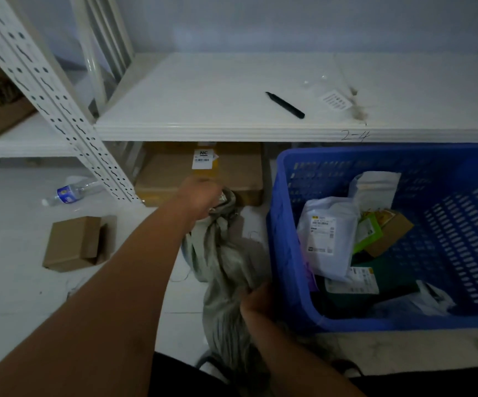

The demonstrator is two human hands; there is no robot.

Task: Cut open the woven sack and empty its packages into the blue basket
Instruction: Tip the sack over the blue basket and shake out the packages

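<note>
A grey-green woven sack point(226, 259) hangs limp and twisted between my two hands, just left of the blue basket point(286, 253). My left hand point(200, 199) grips the sack's far end near the floor-level carton. My right hand point(257, 302) clutches its lower part against the basket's left wall. Several packages lie in the basket: a white mailer point(326, 233), a white pouch point(375, 184), a green packet point(366, 233), a small brown box point(392, 230). A black cutter-like tool point(285, 105) rests on the white shelf.
The white shelf point(203, 110) runs across the back, with a label sheet point(335, 100) on it. Under it sits a brown carton point(203, 173). A small open cardboard box point(80, 242) and a plastic bottle point(71, 191) lie on the floor at left, beside a perforated shelf post point(60, 110).
</note>
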